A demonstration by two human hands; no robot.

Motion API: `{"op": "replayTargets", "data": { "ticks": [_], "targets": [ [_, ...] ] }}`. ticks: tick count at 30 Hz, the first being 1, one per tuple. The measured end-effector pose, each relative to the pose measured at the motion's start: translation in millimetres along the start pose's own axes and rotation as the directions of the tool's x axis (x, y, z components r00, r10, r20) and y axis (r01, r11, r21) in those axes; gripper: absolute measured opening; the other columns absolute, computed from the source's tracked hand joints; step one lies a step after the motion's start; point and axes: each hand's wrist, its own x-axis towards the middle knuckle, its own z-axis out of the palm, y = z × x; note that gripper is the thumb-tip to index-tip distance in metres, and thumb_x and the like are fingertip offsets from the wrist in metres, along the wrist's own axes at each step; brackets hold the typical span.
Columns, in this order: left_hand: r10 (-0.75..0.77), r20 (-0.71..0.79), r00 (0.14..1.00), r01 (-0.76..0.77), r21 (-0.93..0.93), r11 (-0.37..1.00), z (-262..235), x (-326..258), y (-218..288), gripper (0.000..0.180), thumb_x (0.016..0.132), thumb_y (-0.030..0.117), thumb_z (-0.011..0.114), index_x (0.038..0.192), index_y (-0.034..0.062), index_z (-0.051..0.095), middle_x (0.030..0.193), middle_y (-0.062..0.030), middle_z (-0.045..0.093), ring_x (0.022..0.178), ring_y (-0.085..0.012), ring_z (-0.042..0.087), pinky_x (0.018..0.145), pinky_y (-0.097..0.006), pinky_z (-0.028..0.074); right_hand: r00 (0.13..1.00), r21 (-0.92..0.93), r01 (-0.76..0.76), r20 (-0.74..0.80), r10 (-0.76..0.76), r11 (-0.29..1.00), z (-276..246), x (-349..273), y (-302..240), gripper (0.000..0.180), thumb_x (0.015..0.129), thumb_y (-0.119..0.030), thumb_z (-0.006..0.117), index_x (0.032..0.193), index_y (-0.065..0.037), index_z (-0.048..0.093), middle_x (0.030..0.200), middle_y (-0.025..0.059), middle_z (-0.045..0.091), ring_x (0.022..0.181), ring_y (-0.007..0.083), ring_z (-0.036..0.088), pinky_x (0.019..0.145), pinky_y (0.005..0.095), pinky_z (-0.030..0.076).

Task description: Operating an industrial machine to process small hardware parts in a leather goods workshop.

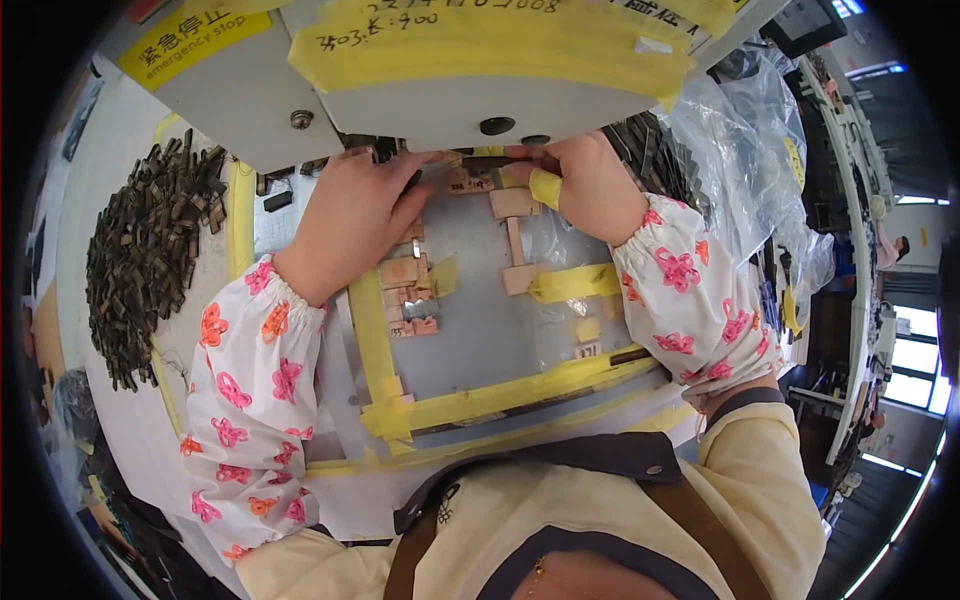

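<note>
My right hand [588,185], yellow tape round its thumb, pinches one end of a narrow dark strip [488,162] under the front edge of the white machine housing [430,115]. Across from it, my left hand [362,205] reaches under the same edge with its index fingertip close to the strip's left end. A small dark piece [413,180] shows between its thumb and fingers; the other fingertips are hidden. Below the strip are small pinkish-tan blocks [515,204] fixed on a grey plate [465,330] bordered with yellow tape.
A large heap of dark small pieces [150,260] lies at the left. More dark strips [655,155] are piled at the right, beside clear plastic bags [745,140]. The housing hangs low over both hands. More tan blocks [405,285] line the plate's left side.
</note>
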Motion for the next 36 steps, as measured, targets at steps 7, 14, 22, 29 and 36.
{"op": "replayTargets", "data": {
  "ticks": [7, 14, 22, 29, 36],
  "targets": [
    [0.016, -0.028, 0.999, -0.015, 0.033, 0.999, 6, -1, -1, 0.025, 0.077, 0.004, 0.056, 0.101, 0.0078, 0.059, 0.064, -0.0109, 0.06, 0.058, -0.0291, 0.056, 0.065, -0.038, 0.044, 0.966, -0.263, 0.255, 0.108, -0.234, 0.931, -12, -2, 1, 0.021, 0.07, 0.002, 0.062, 0.091, -0.001, 0.067, 0.072, 0.0111, 0.063, 0.066, 0.0261, 0.061, 0.061, 0.0339, 0.048],
    [0.047, -0.054, 0.997, -0.046, 0.021, 0.999, 6, 0, -1, 0.024, 0.076, 0.002, 0.054, 0.099, 0.0077, 0.06, 0.071, -0.0105, 0.064, 0.057, -0.0292, 0.056, 0.064, -0.038, 0.045, 0.968, -0.245, 0.249, 0.093, -0.233, 0.937, -13, -3, 4, 0.024, 0.065, 0.002, 0.062, 0.087, -0.004, 0.068, 0.071, 0.0084, 0.064, 0.065, 0.0261, 0.061, 0.061, 0.0325, 0.048],
    [0.065, -0.03, 0.997, -0.065, 0.012, 0.998, 5, 0, -2, 0.023, 0.076, 0.003, 0.054, 0.098, 0.0088, 0.059, 0.076, -0.0099, 0.065, 0.057, -0.0292, 0.057, 0.063, -0.038, 0.045, 0.966, -0.211, 0.252, 0.108, -0.234, 0.944, -16, 2, 8, 0.018, 0.065, 0.002, 0.061, 0.081, -0.002, 0.067, 0.068, 0.0104, 0.063, 0.06, 0.0256, 0.061, 0.056, 0.0309, 0.048],
    [0.057, 0.038, 0.998, -0.06, 0.08, 0.995, 2, 1, 5, 0.03, 0.073, 0.001, 0.056, 0.1, 0.0127, 0.062, 0.075, -0.0071, 0.061, 0.062, -0.0257, 0.058, 0.06, -0.037, 0.045, 0.985, -0.208, 0.164, 0.09, -0.149, 0.964, -11, -1, -1, 0.017, 0.068, 0.004, 0.061, 0.083, -0.001, 0.067, 0.081, 0.0125, 0.063, 0.072, 0.0316, 0.061, 0.066, 0.0359, 0.05],
    [0.088, 0.04, 0.995, -0.093, 0.156, 0.983, 6, 11, 13, 0.041, 0.067, -0.003, 0.056, 0.103, 0.016, 0.065, 0.071, -0.0057, 0.054, 0.059, -0.0245, 0.056, 0.051, -0.034, 0.047, 0.977, -0.114, 0.212, 0.002, -0.213, 0.971, 5, 2, -4, 0.02, 0.069, 0.003, 0.061, 0.087, -0.003, 0.066, 0.079, 0.0126, 0.061, 0.075, 0.0319, 0.06, 0.065, 0.0368, 0.049]
  ]
}}
